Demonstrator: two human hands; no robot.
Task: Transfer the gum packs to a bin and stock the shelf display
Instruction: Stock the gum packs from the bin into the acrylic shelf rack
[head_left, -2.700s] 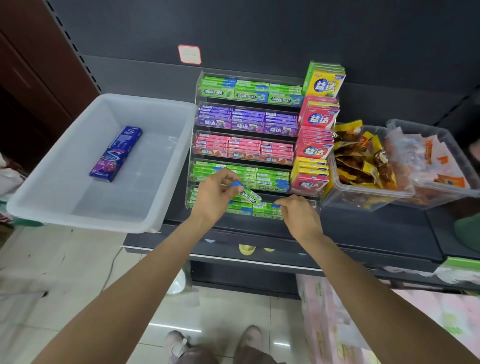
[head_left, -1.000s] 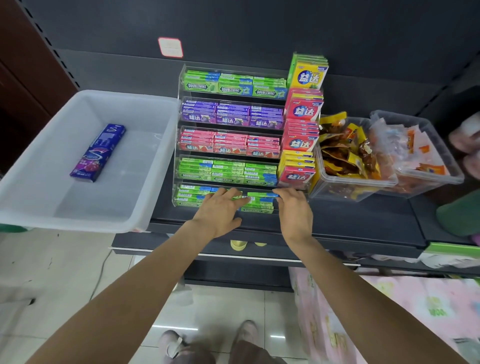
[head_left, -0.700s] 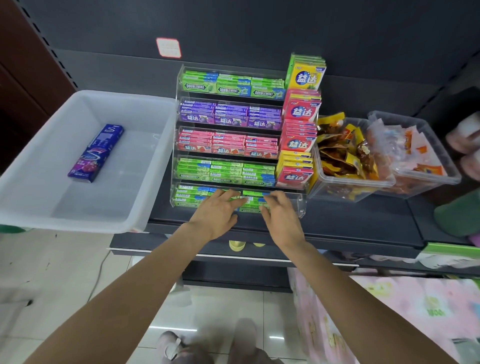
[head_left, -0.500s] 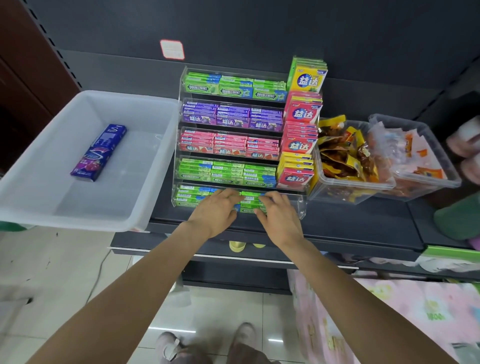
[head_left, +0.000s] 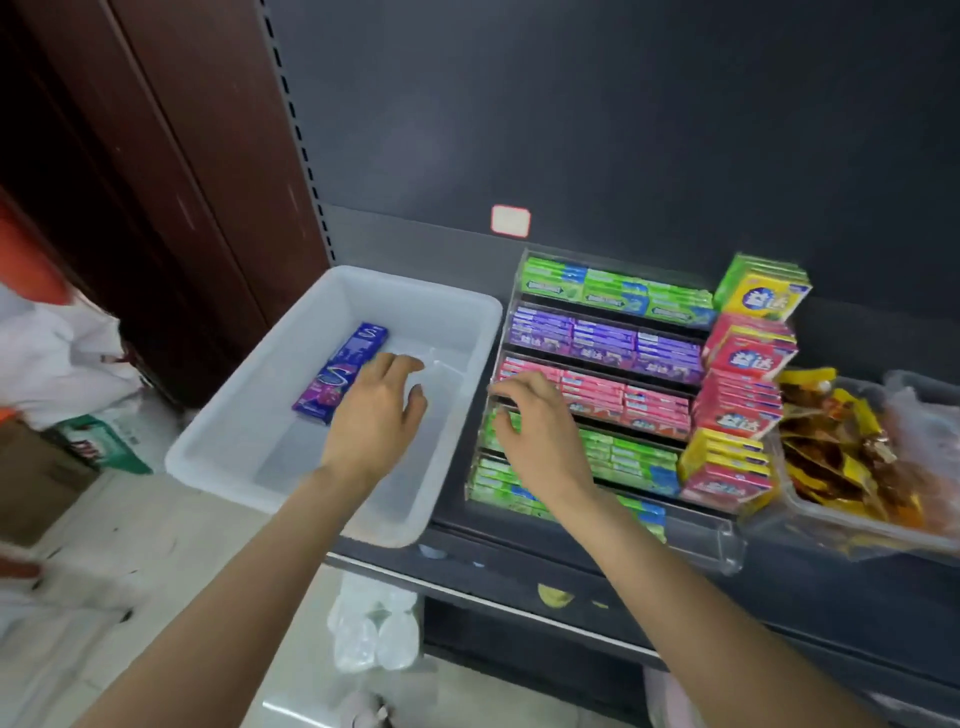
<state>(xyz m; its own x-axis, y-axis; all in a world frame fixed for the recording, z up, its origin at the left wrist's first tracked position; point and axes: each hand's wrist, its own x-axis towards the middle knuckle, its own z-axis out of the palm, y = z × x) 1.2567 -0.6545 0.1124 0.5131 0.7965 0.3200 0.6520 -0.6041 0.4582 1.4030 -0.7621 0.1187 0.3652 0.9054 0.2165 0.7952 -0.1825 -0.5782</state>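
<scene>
Left hand (head_left: 376, 410) hangs over the white bin (head_left: 470, 332), fingers loosely spread and reaching down, palm down, holding nothing as far as the view shows. The purple gum pack (head_left: 343, 375) lies flat on the bin floor just beside and left of that hand; fingertips look near its right edge, contact cannot be told. Right hand (head_left: 540, 431) is at the left front of the clear gum rack (head_left: 701, 535), fingers curled over the pink row (head_left: 597, 389) and the green row (head_left: 623, 457) below; whether it pinches a pack cannot be told, the fingers hide it. Step in hand looks like fetching the purple pack from the bin to stock the rack. To do it well: come down on the pack's long sides with thumb and fingers, grip near the middle so it stays level, lift clear of the bin wall before moving right. The purple row (head_left: 602, 338) sits second from the top, so the pack likely goes there, label facing out, slid in flat on the stack. Right hand should steady the rack or clear off the front so it doesn't knock the packs forward. Yellow and pink boxes (head_left: 748, 364) are stacked at the rack's right, a snack tub (head_left: 857, 530) beyond them; both well apart from the hands.
</scene>
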